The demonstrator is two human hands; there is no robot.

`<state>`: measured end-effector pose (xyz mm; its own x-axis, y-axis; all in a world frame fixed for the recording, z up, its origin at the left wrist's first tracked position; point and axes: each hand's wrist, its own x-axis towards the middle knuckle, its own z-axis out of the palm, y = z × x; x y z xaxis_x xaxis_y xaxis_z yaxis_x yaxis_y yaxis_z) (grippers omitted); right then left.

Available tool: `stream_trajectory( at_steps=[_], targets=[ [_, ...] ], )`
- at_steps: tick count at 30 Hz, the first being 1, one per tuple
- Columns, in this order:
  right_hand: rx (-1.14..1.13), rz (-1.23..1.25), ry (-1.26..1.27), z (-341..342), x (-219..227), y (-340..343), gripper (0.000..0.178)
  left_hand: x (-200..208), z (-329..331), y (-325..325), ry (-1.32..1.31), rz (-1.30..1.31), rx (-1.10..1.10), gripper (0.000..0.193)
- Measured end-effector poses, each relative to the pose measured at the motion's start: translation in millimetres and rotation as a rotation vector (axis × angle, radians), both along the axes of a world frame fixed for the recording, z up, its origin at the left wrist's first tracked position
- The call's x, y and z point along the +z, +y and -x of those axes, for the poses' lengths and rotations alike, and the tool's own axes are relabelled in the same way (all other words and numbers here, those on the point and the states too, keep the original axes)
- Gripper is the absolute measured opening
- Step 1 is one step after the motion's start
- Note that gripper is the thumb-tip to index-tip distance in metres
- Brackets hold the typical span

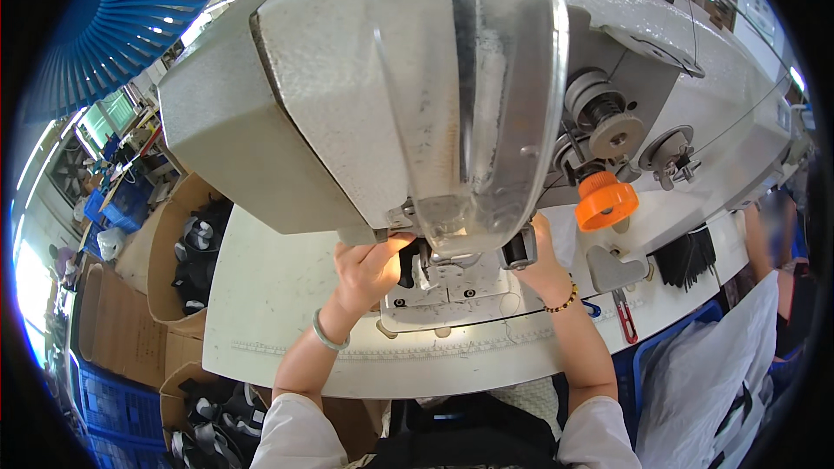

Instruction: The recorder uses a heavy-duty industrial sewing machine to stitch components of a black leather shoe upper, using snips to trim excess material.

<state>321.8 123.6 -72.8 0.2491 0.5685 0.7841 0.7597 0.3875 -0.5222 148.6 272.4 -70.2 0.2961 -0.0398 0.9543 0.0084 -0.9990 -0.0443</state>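
Transparent shield point(469, 104) overhung left hand point(367, 276) and right hand point(544, 265), each grip's closure impossible to tell, flanking a black piece point(406, 269) inward of the near edge of the worktop point(287, 295), where slow, level guiding seemed best.

The sewing machine point(321, 113) is off-white and pale grey, with a bright orange knob point(606, 201). Black shows on the small piece point(406, 269) beside the left fingers point(398, 246). The desk point(278, 304) is creamy white; the strips point(686, 257) lying there are black and the snips point(625, 318) red-handled. A pale green bangle point(328, 334), a bracelet point(563, 299) of dark and golden beads and white sleeves point(300, 436) also show. The fan point(143, 9) and crates point(122, 399) are blue, the cardboard boxes point(130, 321) brown.
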Motion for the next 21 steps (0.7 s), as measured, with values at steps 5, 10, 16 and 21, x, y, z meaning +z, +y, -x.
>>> stream_trajectory(
  at_steps=[5, 10, 16, 21],
  targets=[
    [-0.008, -0.04, 0.065, 9.7, 1.3, 7.0, 0.017, -0.7, -0.3, 1.0, 0.012, 0.03, -0.011, 0.036],
    [-0.073, -0.246, 0.075, 19.3, -6.2, 13.3, 0.019, 0.7, 6.3, -2.8, 0.092, 0.059, 0.043, 0.037],
    [-0.079, -0.234, 0.092, 21.9, -19.0, 13.8, 0.024, 4.1, 11.1, 0.6, 0.157, 0.089, -0.049, 0.031],
    [-0.148, -0.214, 0.001, 14.6, -31.9, 16.5, 0.027, 2.7, 10.1, 2.8, 0.17, 0.061, -0.026, 0.033]
  ],
)
